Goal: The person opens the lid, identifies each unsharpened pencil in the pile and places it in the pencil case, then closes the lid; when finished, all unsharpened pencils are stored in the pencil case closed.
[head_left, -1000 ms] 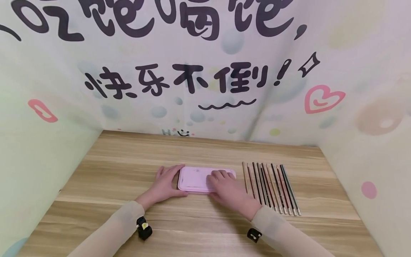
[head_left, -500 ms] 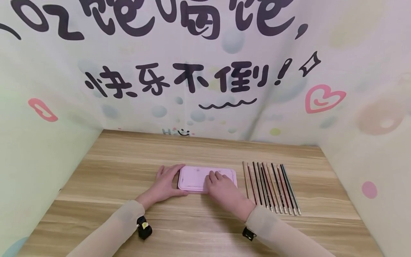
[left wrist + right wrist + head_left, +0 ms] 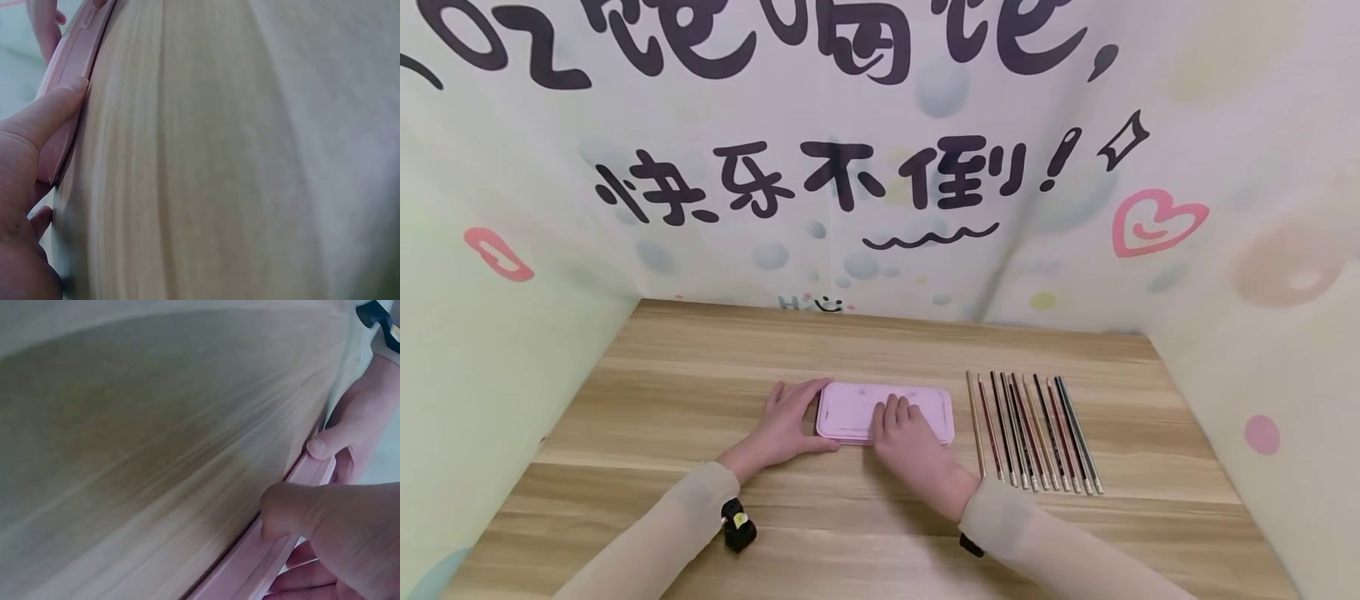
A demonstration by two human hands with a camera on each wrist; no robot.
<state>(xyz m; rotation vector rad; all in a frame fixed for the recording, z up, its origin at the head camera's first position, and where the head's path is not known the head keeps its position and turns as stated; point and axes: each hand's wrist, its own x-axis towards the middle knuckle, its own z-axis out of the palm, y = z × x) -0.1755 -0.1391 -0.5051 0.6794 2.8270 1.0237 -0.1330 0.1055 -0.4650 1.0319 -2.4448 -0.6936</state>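
Room aplenty on the counter [image 3: 655, 400] out left, and a strip behind the case [image 3: 844, 410] too! Its left end's blocked by the left hand [image 3: 784, 423], near side by the right hand [image 3: 912, 452]; pencils [image 3: 1079, 433] bar the right.

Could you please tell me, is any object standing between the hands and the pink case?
Nothing visible does: the left hand and the right hand both touch the pink case directly. The pencils lie apart, to its right.
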